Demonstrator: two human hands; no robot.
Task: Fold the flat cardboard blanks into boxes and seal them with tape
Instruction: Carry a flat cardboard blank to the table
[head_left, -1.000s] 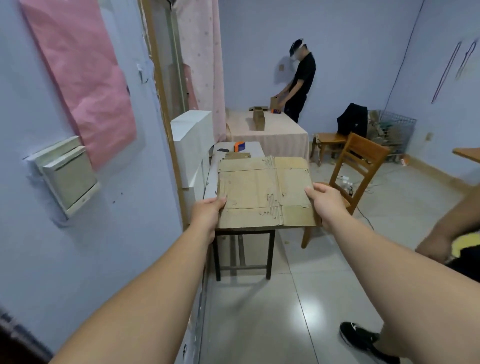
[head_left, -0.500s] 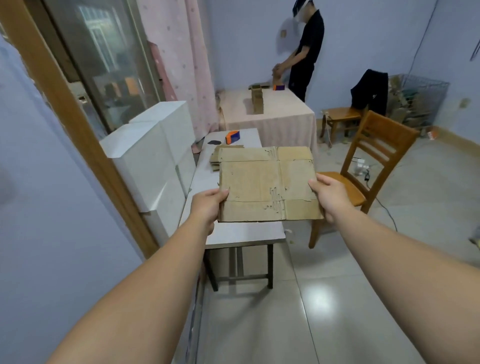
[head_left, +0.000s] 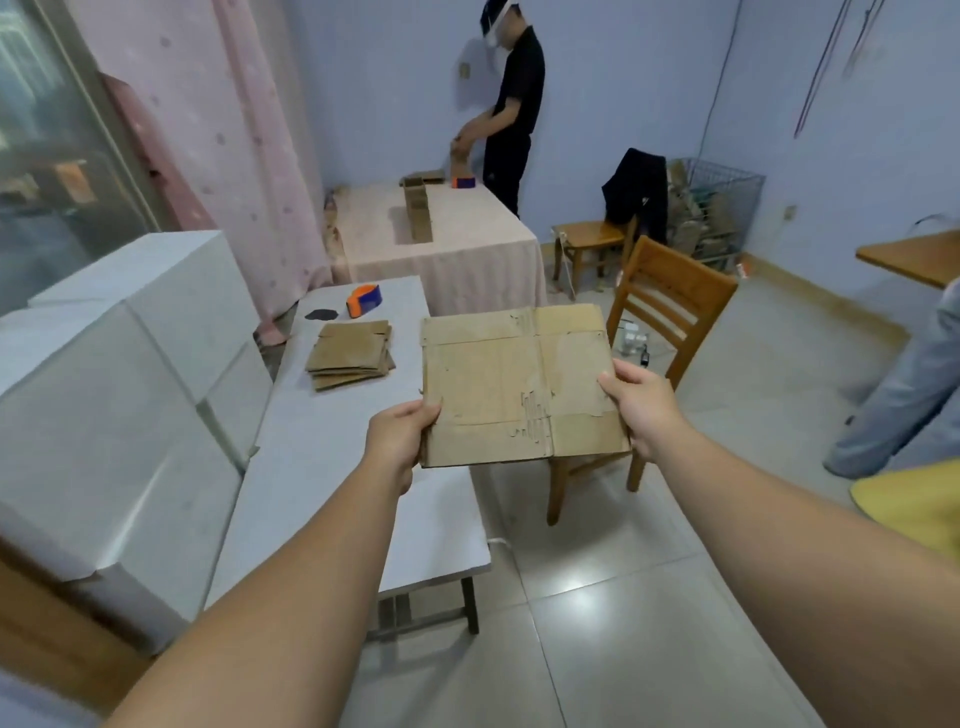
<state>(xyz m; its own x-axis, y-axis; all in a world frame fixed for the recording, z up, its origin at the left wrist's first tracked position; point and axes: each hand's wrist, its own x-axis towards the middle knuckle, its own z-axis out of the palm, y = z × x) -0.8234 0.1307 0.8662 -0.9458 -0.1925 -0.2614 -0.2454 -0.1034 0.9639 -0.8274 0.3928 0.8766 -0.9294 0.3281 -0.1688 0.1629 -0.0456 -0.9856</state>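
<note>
Cardboard blank, flat, held in mid-frame over the right edge of the grey worktop. Pinched at its lower-left edge by the left grip and at its right edge by the right grip, thumbs on top. Left of it on the worktop, stack of flat blanks, orange-and-blue tape dispenser just above.

Room is a bit dim, w/ soft blue-grey light & no hard shadows. Daylight comes in thru the window at left, which looks hazy & blurry. The floor has a white shiny glare spot near the bottom middle. The cardboard blank is fairly sharp, creases easy to see. Faint shadow under the table. Pic bends at the edges: walls curve, bottom corners look stretched & soft.
</note>
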